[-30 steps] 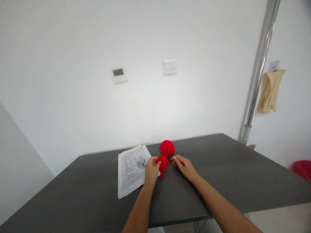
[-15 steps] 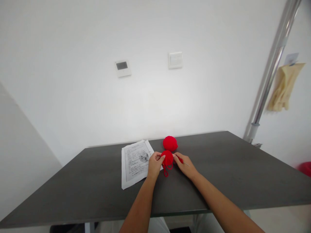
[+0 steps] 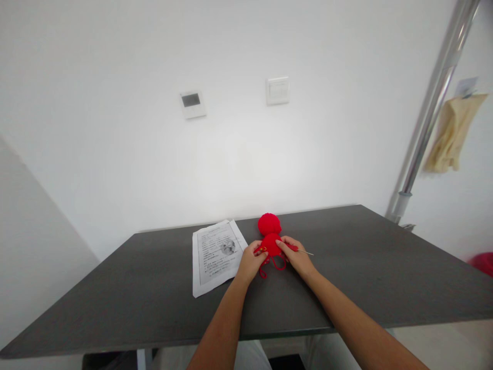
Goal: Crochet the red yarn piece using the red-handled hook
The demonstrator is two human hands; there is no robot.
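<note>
Between my hands is a rounded red crochet piece (image 3: 271, 245), with loops of red yarn (image 3: 280, 265) hanging below it. My left hand (image 3: 250, 261) is closed on the piece's left edge. By its fingertips shows a small yellow thing (image 3: 264, 249), too small to name. On the piece's right edge, the thumb and fingers of my right hand (image 3: 297, 259) press together. That hand also holds a crochet hook (image 3: 307, 252), its thin metal shaft sticking out to the right and its red handle partly hidden. Just beyond the piece sits a red yarn ball (image 3: 269, 224).
A printed sheet of paper (image 3: 210, 275) lies on the dark table (image 3: 370, 267), left of my hands. The white wall behind carries a thermostat (image 3: 193, 105) and a switch (image 3: 278, 91). Right of the table, a metal pole (image 3: 427, 123) stands near hanging pale yellow gloves (image 3: 454, 133).
The crochet piece has moved slightly right and turned, and the small yellow thing now shows. Both hands have shifted right with it. The hook's shaft sticks out further right.
</note>
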